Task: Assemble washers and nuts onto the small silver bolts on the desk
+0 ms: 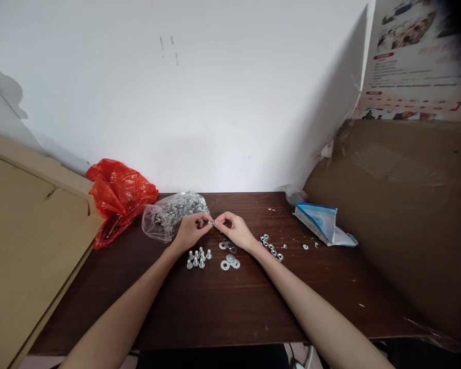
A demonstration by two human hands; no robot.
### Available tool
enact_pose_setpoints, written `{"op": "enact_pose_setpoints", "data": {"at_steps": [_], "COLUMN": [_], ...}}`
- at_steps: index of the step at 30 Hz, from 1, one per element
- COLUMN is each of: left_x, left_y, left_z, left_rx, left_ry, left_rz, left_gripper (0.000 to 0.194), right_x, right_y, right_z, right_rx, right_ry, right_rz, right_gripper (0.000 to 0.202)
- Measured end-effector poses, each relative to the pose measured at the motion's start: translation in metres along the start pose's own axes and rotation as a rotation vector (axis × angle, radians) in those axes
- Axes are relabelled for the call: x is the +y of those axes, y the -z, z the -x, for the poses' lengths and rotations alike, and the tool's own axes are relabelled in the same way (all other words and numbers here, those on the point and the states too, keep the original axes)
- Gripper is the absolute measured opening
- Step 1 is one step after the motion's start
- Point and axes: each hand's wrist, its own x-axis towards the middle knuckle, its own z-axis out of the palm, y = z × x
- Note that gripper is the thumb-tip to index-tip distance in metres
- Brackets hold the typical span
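My left hand [190,232] pinches a small silver bolt [210,223] just above the table. Opposite it, my right hand [236,229] has thumb and fingers closed on a small metal ring at the bolt's end; whether it is a washer or a nut cannot be made out. Several bolts [198,258] stand on their heads below my left hand. Flat washers [230,261] lie in two loose groups beneath my hands. Beside my right wrist is a cluster of nuts [271,247], partly covered by the forearm.
A clear plastic bag [176,210] full of metal hardware lies behind my left hand, with a red plastic bag [119,192] farther left. Cardboard walls [34,230] flank the dark wooden table [200,312]. A blue-and-white packet [322,223] and white scraps [305,247] lie at right.
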Motion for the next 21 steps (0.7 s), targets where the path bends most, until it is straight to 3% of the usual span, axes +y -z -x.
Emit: {"op": "enact_pose_setpoints", "data": {"at_steps": [3,7,12,16,19,21], "left_x": [-0.0009,-0.0008,-0.0004,-0.0002,0.0006,0.0009], "left_y": [-0.0005,-0.0009,-0.0007,-0.0009,-0.0008,-0.0006], "left_z": [0.0001,0.0003,0.0005,0.0003,0.0002,0.0002], "left_rx": [0.004,0.007,0.001,0.002,-0.017,-0.012], "left_ry": [-0.001,-0.022,-0.010,-0.013,-0.005,0.001], "left_rz": [0.002,0.013,0.011,0.017,0.016,0.019], "left_gripper": [0.015,0.015,0.014,0.013,0.013,0.013], "right_x": [-0.0002,-0.0031,-0.0041,-0.0037,-0.0015,-0.0001], "right_y": [-0.0001,0.0003,0.0003,0.0002,0.0001,0.0001], "right_z": [0.0002,0.0003,0.0001,0.0005,0.0004,0.0000], "right_rx": [-0.013,0.022,-0.008,0.014,-0.001,-0.002], "right_ry": [-0.023,-0.006,-0.051,-0.031,-0.012,-0.043], "right_rz": [-0.084,0.023,-0.112,-0.017,-0.072,-0.117], "right_gripper": [0.020,0.021,0.019,0.019,0.011,0.018]}}
